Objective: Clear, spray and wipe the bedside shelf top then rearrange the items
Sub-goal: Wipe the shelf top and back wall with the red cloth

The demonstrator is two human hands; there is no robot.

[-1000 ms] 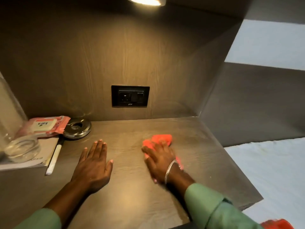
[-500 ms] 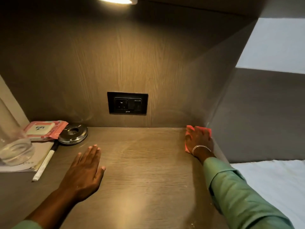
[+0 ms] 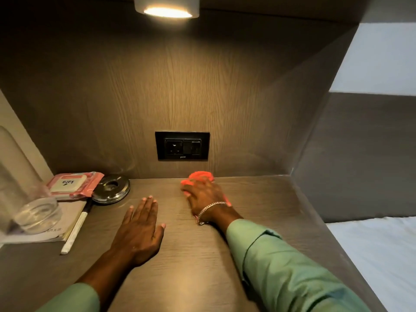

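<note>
Right hand (image 3: 206, 195) pressed flat on the orange cloth (image 3: 200, 176), centre frame, at the shelf top's (image 3: 258, 199) back edge under the socket. Cloth looks soft, light, prob. bunches, so palm it flat w/ spread fingers. Left hand (image 3: 139, 230) open, flat on the wood.

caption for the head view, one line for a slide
Right hand presses an orange cloth on the shelf top below the socket; left hand rests flat.
</note>
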